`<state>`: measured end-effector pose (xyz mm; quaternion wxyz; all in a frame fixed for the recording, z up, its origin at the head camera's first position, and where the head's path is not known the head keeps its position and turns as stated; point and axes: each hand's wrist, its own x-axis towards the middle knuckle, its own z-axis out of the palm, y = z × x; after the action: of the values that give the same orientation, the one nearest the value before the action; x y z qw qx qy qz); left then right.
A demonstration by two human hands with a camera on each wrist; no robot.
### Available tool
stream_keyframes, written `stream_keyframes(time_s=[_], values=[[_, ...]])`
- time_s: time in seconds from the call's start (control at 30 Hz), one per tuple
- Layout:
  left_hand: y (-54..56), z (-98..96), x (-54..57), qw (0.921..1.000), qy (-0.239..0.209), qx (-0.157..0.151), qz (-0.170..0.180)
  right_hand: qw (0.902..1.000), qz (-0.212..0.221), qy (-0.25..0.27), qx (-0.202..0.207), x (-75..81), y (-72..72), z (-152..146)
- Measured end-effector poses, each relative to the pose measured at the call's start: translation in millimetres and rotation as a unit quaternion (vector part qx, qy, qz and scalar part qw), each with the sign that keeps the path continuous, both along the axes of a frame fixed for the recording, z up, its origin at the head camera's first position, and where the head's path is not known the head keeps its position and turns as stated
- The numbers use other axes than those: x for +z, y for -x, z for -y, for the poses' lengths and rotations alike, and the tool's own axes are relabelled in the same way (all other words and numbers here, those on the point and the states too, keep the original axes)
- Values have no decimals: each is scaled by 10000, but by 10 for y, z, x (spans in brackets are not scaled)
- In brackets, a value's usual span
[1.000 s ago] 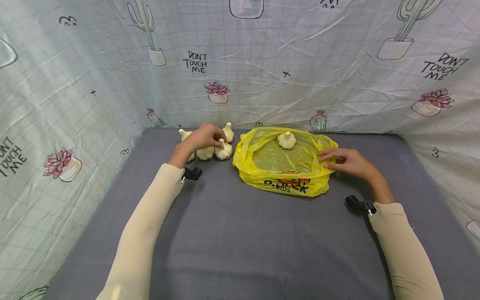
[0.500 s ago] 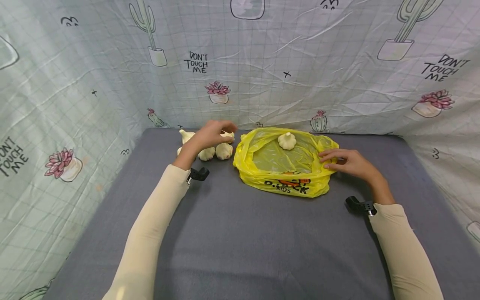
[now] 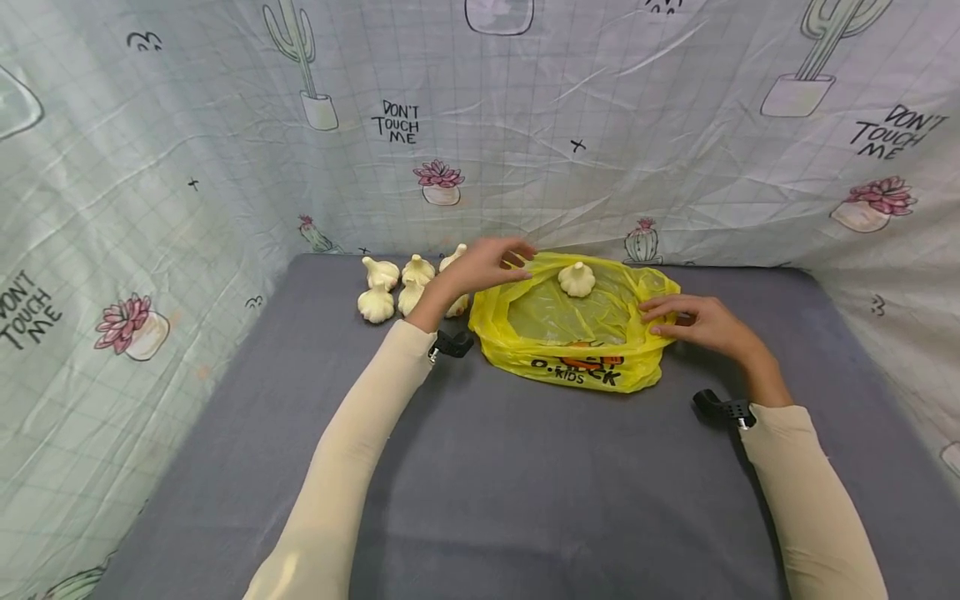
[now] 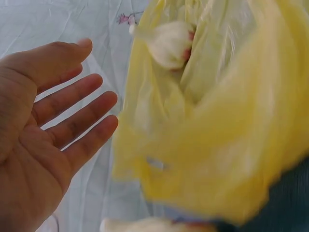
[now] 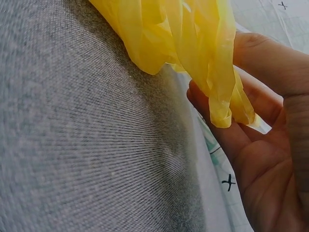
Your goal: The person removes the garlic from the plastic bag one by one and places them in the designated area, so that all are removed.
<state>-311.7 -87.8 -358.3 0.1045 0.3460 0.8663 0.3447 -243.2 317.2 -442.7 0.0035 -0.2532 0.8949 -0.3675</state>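
- Grip first: the right hand [image 3: 693, 323] pinches the right rim of the yellow bag [image 3: 573, 367], a fold of plastic caught in its fingers [image 5: 227, 130]; the left hand [image 3: 487, 265] is released, fingers [image 4: 77, 121] straight and spread, holding nothing, just above the bag's left rim.
- Grey surface [image 3: 480, 475] fills the lower half of the head frame, with a cactus-print cloth [image 3: 225, 125] walling it in above and on both sides.
- Yellow bag lies open at centre frame, printed side toward the viewer.
- One garlic bulb [image 3: 576, 279] sits inside the bag, near its far edge.
- Loose garlic bulbs [image 3: 378, 287] cluster on the surface left of centre, just beside the bag; the left wrist covers some.
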Motion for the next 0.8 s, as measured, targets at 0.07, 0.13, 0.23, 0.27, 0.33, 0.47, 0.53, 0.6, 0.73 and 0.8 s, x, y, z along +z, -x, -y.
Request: stream_keyframes(time_s=[0.07, 0.13, 0.23, 0.27, 0.33, 0.47, 0.53, 0.6, 0.73, 0.8], values=[[28, -85, -22, 10000, -67, -37, 37, 10000, -27, -80, 19, 5, 6, -4], [61, -163, -46, 9998, -157, -89, 105, 9999, -20, -134, 86, 18, 15, -3], [117, -276, -96, 9993, -296, -127, 185, 9996, -15, -143, 241, 48, 36, 13], [138, -316, -115, 9990, -352, -142, 224, 9995, -6, -136, 278, 56, 46, 15], [177, -394, -166, 9987, -408, -171, 264, 9995, 52, -81, 297, 69, 63, 16], [246, -547, -259, 9977, -457, -292, 400, 9991, 84, -143, 380, 90, 101, -4], [268, -613, -289, 9967, -530, -357, 506, 9985, 88, -179, 510, 101, 118, -10], [286, -673, -313, 9955, -612, -407, 595, 9977, 68, -218, 635, 102, 135, -15], [320, -775, -345, 9957, -597, -437, 551, 9969, 39, -203, 764, 104, 153, -18], [343, -814, -359, 9971, -478, -364, 459, 9968, 68, -159, 787, 110, 155, -18]])
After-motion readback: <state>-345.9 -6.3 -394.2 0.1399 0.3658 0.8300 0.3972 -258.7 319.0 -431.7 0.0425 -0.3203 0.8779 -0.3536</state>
